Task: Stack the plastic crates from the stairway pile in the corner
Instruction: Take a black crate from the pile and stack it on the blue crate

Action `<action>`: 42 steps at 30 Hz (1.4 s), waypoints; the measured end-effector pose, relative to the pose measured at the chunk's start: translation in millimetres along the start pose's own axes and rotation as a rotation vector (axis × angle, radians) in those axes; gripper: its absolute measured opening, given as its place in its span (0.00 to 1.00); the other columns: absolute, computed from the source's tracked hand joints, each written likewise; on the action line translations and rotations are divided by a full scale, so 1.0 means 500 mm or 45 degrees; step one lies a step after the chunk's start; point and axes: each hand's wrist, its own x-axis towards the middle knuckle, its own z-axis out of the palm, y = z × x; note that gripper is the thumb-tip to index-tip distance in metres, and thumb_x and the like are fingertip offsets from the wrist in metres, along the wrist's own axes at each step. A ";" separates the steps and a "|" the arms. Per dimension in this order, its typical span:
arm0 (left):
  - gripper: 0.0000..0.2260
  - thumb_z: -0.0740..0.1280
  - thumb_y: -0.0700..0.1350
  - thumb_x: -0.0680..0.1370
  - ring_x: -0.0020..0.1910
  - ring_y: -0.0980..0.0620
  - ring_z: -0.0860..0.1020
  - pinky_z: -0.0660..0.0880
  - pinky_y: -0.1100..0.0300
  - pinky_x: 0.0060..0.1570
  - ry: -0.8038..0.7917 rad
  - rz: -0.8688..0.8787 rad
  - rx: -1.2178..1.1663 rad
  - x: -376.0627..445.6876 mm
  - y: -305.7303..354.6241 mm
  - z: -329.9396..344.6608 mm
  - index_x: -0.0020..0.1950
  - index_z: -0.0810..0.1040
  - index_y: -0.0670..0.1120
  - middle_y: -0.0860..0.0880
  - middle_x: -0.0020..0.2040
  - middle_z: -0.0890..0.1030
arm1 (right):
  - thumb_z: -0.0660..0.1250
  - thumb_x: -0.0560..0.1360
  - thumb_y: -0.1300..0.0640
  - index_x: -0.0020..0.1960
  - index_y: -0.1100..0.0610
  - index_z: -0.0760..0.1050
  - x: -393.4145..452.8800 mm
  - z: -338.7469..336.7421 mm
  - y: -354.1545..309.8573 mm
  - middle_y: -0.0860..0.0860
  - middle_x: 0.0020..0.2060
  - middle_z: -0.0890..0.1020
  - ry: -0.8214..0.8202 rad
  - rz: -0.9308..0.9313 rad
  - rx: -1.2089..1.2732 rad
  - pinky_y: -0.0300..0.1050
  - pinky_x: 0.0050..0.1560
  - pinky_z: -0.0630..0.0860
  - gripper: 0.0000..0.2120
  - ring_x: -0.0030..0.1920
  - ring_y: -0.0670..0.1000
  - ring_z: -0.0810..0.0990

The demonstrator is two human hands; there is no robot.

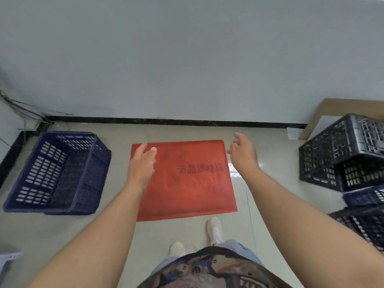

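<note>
A dark blue plastic crate (58, 173) stands upright and alone on the floor in the left corner, its open top facing up. At the right edge lies a jumbled pile: a black crate (332, 154) tilted on top, a blue crate (363, 198) under it and another dark crate (365, 225) lower down. My left hand (142, 161) reaches forward over the red mat, fingers straight, holding nothing. My right hand (242, 152) is also stretched out with relaxed fingers and empty, well left of the pile.
A red floor mat (187, 194) with dark lettering lies before the grey wall (187, 59). Loose cables (27, 113) run down the left corner. A cardboard sheet (342, 109) leans behind the pile. My white shoes (214, 229) stand just behind the mat.
</note>
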 end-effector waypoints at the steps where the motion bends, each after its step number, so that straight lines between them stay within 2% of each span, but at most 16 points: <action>1: 0.23 0.59 0.50 0.80 0.55 0.51 0.75 0.74 0.55 0.53 -0.048 0.001 0.016 -0.002 -0.003 0.014 0.74 0.62 0.50 0.51 0.61 0.71 | 0.53 0.78 0.59 0.73 0.57 0.65 -0.012 -0.014 0.012 0.56 0.67 0.74 0.039 0.018 0.022 0.54 0.67 0.69 0.23 0.63 0.57 0.77; 5: 0.22 0.60 0.49 0.80 0.56 0.51 0.76 0.73 0.56 0.51 -0.218 0.028 0.063 -0.030 -0.001 0.093 0.74 0.63 0.49 0.53 0.59 0.71 | 0.54 0.79 0.52 0.70 0.57 0.69 -0.063 -0.091 0.071 0.53 0.61 0.77 0.228 0.122 0.104 0.54 0.64 0.71 0.21 0.61 0.56 0.78; 9: 0.21 0.60 0.48 0.80 0.56 0.51 0.75 0.74 0.54 0.56 -0.400 0.074 0.132 -0.080 0.010 0.190 0.73 0.64 0.50 0.53 0.60 0.72 | 0.53 0.78 0.50 0.58 0.54 0.73 -0.108 -0.187 0.147 0.51 0.51 0.78 0.401 0.207 0.169 0.53 0.57 0.72 0.15 0.56 0.56 0.79; 14: 0.21 0.61 0.48 0.80 0.57 0.50 0.75 0.73 0.53 0.58 -0.590 0.133 0.213 -0.155 0.019 0.319 0.73 0.65 0.50 0.50 0.65 0.72 | 0.52 0.79 0.51 0.54 0.61 0.74 -0.154 -0.298 0.262 0.58 0.49 0.79 0.597 0.311 0.245 0.56 0.54 0.72 0.17 0.53 0.60 0.79; 16: 0.21 0.61 0.49 0.80 0.59 0.50 0.75 0.73 0.53 0.59 -0.643 0.166 0.259 -0.189 0.020 0.371 0.73 0.65 0.50 0.50 0.65 0.71 | 0.52 0.79 0.50 0.56 0.59 0.74 -0.171 -0.339 0.310 0.56 0.51 0.79 0.620 0.346 0.276 0.55 0.55 0.72 0.17 0.54 0.59 0.79; 20: 0.21 0.61 0.50 0.79 0.58 0.50 0.75 0.73 0.53 0.60 -0.741 0.218 0.372 -0.264 0.011 0.483 0.73 0.65 0.50 0.51 0.64 0.72 | 0.53 0.79 0.50 0.69 0.57 0.69 -0.202 -0.432 0.398 0.53 0.62 0.77 0.664 0.417 0.303 0.52 0.61 0.71 0.22 0.60 0.57 0.78; 22: 0.22 0.62 0.50 0.79 0.60 0.49 0.75 0.72 0.49 0.63 -0.786 0.218 0.393 -0.306 0.007 0.550 0.73 0.66 0.50 0.49 0.66 0.73 | 0.53 0.80 0.50 0.70 0.57 0.69 -0.213 -0.485 0.444 0.54 0.64 0.76 0.697 0.442 0.314 0.52 0.61 0.71 0.22 0.60 0.57 0.78; 24: 0.22 0.62 0.49 0.79 0.58 0.50 0.75 0.72 0.50 0.61 -0.837 0.208 0.393 -0.353 0.007 0.616 0.73 0.65 0.50 0.47 0.66 0.73 | 0.54 0.79 0.49 0.70 0.57 0.69 -0.220 -0.538 0.488 0.55 0.64 0.77 0.726 0.474 0.335 0.53 0.63 0.71 0.22 0.61 0.58 0.78; 26: 0.23 0.61 0.49 0.79 0.58 0.50 0.75 0.72 0.51 0.61 -0.890 0.234 0.405 -0.398 0.009 0.674 0.73 0.64 0.50 0.47 0.66 0.73 | 0.55 0.79 0.48 0.70 0.56 0.69 -0.225 -0.589 0.529 0.55 0.64 0.77 0.746 0.496 0.365 0.55 0.64 0.71 0.23 0.62 0.58 0.77; 31: 0.23 0.61 0.51 0.79 0.64 0.48 0.73 0.68 0.46 0.66 -0.955 0.305 0.465 -0.477 0.009 0.799 0.74 0.63 0.52 0.48 0.66 0.72 | 0.56 0.77 0.48 0.70 0.54 0.69 -0.231 -0.695 0.610 0.54 0.61 0.79 0.803 0.532 0.411 0.57 0.63 0.72 0.23 0.59 0.57 0.78; 35: 0.24 0.61 0.51 0.79 0.64 0.48 0.73 0.68 0.46 0.67 -1.014 0.321 0.498 -0.528 0.005 0.878 0.74 0.62 0.52 0.51 0.61 0.73 | 0.56 0.79 0.50 0.71 0.55 0.68 -0.243 -0.759 0.655 0.50 0.52 0.79 0.837 0.534 0.421 0.53 0.59 0.73 0.22 0.56 0.54 0.78; 37: 0.24 0.61 0.50 0.79 0.64 0.48 0.73 0.68 0.46 0.67 -1.037 0.326 0.512 -0.547 0.005 0.914 0.74 0.62 0.52 0.52 0.59 0.72 | 0.56 0.79 0.49 0.71 0.55 0.68 -0.247 -0.782 0.673 0.47 0.48 0.77 0.865 0.531 0.451 0.55 0.59 0.75 0.22 0.55 0.54 0.79; 39: 0.24 0.61 0.50 0.79 0.63 0.47 0.73 0.68 0.46 0.66 -1.058 0.338 0.520 -0.562 0.009 0.952 0.74 0.62 0.52 0.52 0.58 0.72 | 0.55 0.79 0.49 0.70 0.54 0.69 -0.246 -0.805 0.691 0.48 0.49 0.78 0.897 0.538 0.456 0.56 0.59 0.75 0.21 0.55 0.54 0.79; 42: 0.23 0.61 0.50 0.79 0.63 0.46 0.73 0.69 0.46 0.65 -1.109 0.361 0.549 -0.581 0.015 1.005 0.74 0.62 0.51 0.52 0.57 0.72 | 0.54 0.80 0.48 0.69 0.54 0.70 -0.244 -0.842 0.714 0.50 0.51 0.80 0.934 0.577 0.449 0.53 0.58 0.74 0.20 0.55 0.54 0.78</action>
